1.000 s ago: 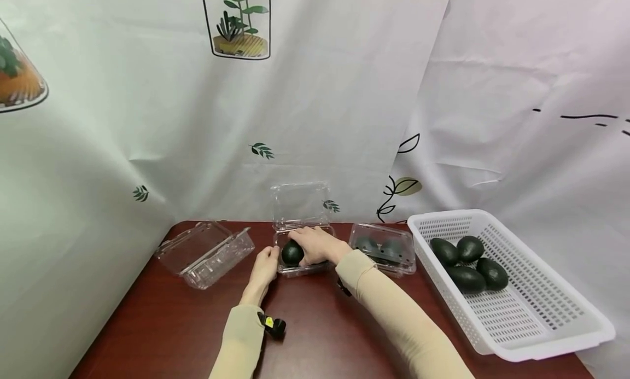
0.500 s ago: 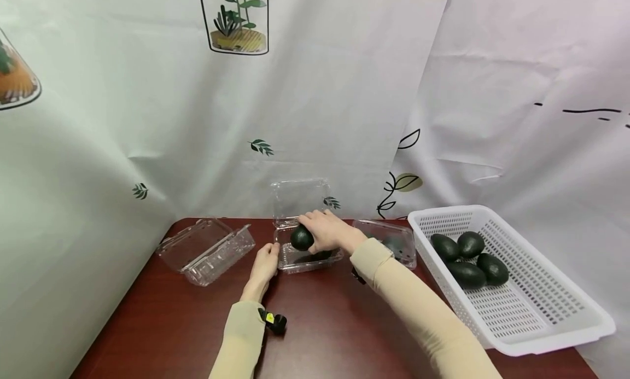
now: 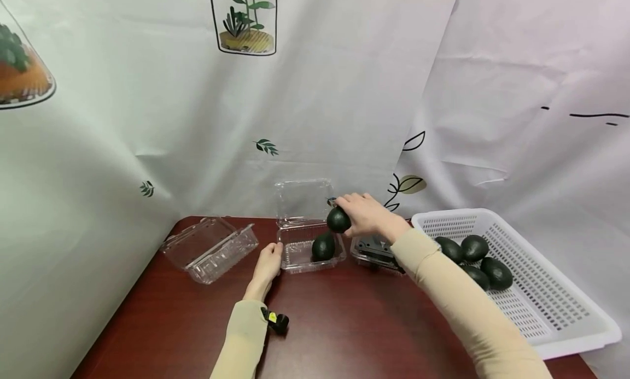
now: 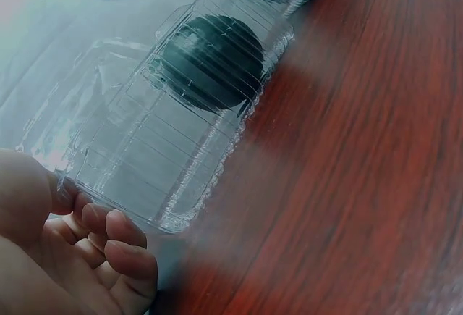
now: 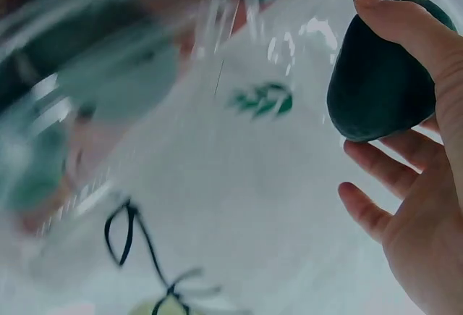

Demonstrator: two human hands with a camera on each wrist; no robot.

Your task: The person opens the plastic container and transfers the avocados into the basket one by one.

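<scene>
My right hand [image 3: 366, 215] grips a dark green avocado [image 3: 338, 220], raised above the right end of an open clamshell container [image 3: 297, 253]. In the right wrist view, the thumb lies over this avocado [image 5: 383, 76] and fingers are under it. Another avocado [image 3: 323, 246] rests in the right half of the clear container, whose lid [image 3: 302, 201] stands up at the back. With thumb and curled fingers, my left hand [image 3: 268, 263] pinches the container's left edge. That hand [image 4: 79, 250] shows at the container's near corner in the left wrist view.
A closed clear container [image 3: 376, 253] with dark contents sits to the right, partly behind the right arm. Farther right stands a white basket [image 3: 566, 291] holding several avocados [image 3: 497, 273]. An open clamshell [image 3: 216, 258] lies at the left. A patterned curtain [image 3: 344, 122] hangs behind the table.
My right hand has lifted its avocado out of the container and carried it up and to the right. The other avocado inside has come into view. My left hand has kept its place.
</scene>
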